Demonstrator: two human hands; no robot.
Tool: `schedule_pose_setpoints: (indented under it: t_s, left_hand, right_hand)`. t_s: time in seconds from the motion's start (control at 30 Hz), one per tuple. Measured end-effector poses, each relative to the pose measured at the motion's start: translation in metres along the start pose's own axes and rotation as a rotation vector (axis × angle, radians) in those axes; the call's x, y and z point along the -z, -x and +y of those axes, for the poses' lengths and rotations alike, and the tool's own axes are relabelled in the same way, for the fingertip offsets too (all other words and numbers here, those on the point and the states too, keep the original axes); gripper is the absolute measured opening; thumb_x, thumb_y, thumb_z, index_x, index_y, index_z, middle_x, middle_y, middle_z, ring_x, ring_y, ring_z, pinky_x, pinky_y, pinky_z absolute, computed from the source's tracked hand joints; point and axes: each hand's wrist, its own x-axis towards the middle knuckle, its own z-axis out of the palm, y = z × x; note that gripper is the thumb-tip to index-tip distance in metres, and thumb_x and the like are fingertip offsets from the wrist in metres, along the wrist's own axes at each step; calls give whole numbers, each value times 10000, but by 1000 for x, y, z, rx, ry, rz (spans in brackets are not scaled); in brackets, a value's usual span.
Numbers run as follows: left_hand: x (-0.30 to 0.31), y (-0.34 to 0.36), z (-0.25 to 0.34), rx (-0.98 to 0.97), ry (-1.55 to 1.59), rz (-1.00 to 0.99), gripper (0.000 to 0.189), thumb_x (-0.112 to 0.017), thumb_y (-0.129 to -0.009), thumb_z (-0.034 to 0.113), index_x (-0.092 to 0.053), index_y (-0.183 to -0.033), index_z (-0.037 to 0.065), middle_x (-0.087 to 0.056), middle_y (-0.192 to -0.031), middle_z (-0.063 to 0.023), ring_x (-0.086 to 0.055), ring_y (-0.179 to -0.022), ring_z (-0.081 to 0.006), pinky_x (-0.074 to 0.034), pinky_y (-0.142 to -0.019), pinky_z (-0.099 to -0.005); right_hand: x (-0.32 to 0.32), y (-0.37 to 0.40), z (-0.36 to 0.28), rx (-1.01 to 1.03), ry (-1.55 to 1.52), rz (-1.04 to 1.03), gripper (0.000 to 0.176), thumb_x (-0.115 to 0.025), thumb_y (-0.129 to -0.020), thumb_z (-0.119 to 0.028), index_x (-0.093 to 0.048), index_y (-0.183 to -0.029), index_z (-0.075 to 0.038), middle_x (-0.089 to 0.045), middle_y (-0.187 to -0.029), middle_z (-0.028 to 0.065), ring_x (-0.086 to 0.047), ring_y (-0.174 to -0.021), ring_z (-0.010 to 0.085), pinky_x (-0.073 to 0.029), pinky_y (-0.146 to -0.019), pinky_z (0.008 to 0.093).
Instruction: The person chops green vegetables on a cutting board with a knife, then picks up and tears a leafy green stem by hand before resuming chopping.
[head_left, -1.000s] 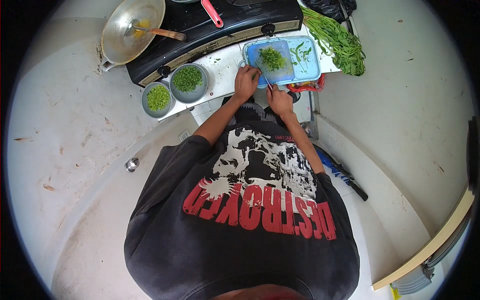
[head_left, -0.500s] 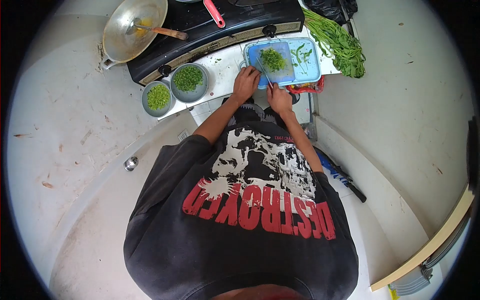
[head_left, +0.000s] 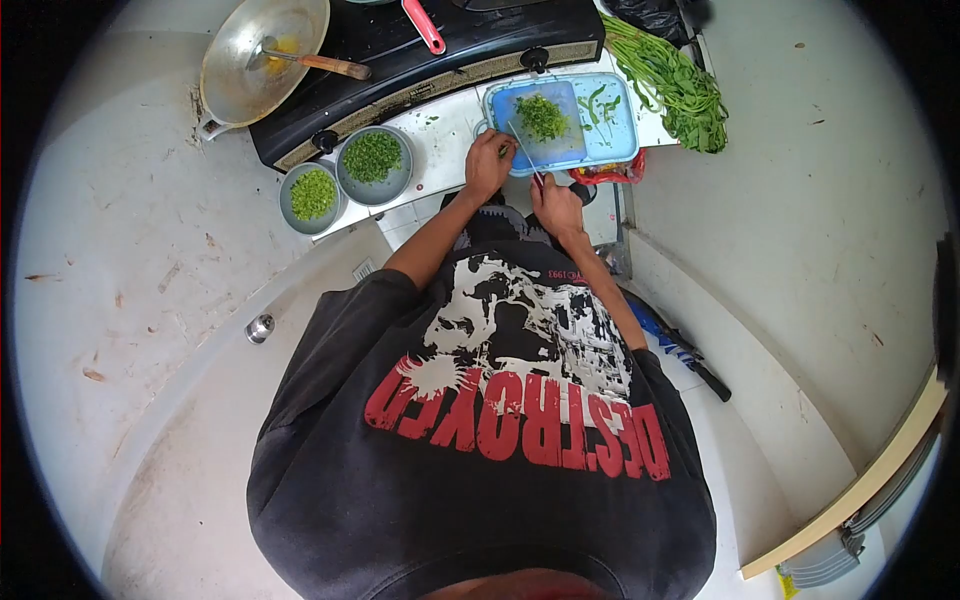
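Observation:
My right hand (head_left: pixel 558 207) is closed around the handle of a knife (head_left: pixel 526 152), its thin blade slanting up and left over the near edge of the blue cutting board (head_left: pixel 562 150). At the board's left edge, my left hand (head_left: pixel 488 165) has its fingers curled, with a bit of green leaf showing at the fingertips beside the blade. A pile of chopped greens (head_left: pixel 541 117) lies on the board, just beyond the knife tip. The board rests in a light blue tray (head_left: pixel 625 150), where loose green pieces (head_left: pixel 602 105) lie on the right side.
Left of my hands stand a bowl of dark chopped greens (head_left: pixel 372 158) and a bowl of paler ones (head_left: pixel 313 194). Behind is a black stove (head_left: pixel 440 60) with a wok (head_left: pixel 235 65) and a wooden-handled ladle (head_left: pixel 335 66). Whole leafy greens (head_left: pixel 695 105) lie at right.
My left hand has tilted and a green bit now shows at its fingertips. The knife and right hand have shifted slightly down. The view has moved a little.

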Motion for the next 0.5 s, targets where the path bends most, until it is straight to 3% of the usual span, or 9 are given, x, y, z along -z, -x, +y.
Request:
schedule_pose_setpoints:
  t_s: [0.27,0.5]
  left_hand:
    - [7,1,-1,-118,-119,-40,118,-684,-886,90,-729,-979,33,-633,-928,-143,-639,-893,-347,-524,-804,-435]
    - [11,2,0,-218,-130,-31,124,-684,-866,60,-732,-966,4,-636,-953,-143,-636,-922,-349,-529,-812,-426]
  right_hand:
    - [-12,-9,0,-26,51,-13,376,-536,-1008,-366,-569,-1024,8,-690,-731,262,-704,-692,453,-564,-629,555]
    - [-2,-20,-9,-10,32,7,392,-499,-1023,-374,-574,-1022,11,-685,-738,285,-693,-706,472,-557,-650,570]
